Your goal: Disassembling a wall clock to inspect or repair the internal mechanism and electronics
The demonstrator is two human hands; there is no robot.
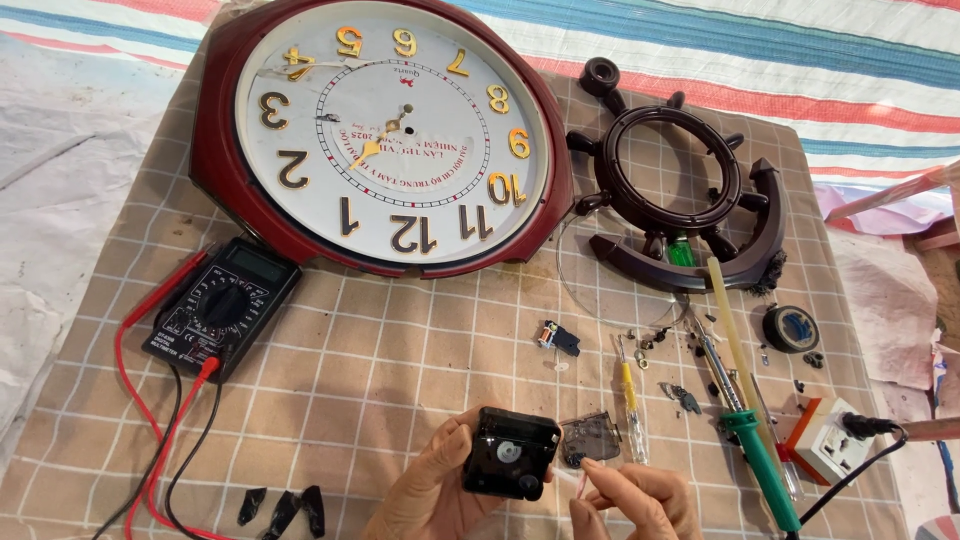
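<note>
Black plastic movement: light, fragile; I grip its case edges.
Left hand: clasps it.
Right hand: fingers pinched beside it; contents unclear.

Glossy black plastic clock movement, matt checked cloth, shiny maroon plastic wall clock with gilt numerals

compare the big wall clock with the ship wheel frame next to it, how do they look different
The wall clock is larger, with a dark red rim around a white dial, gold numerals and gold pointers; the ship wheel frame is smaller, dark brown and open in the middle, so the checked cloth shows through. The clock's outline is smooth; the frame has knobbed spokes and a curved base. Both lie flat on the cloth.
</note>
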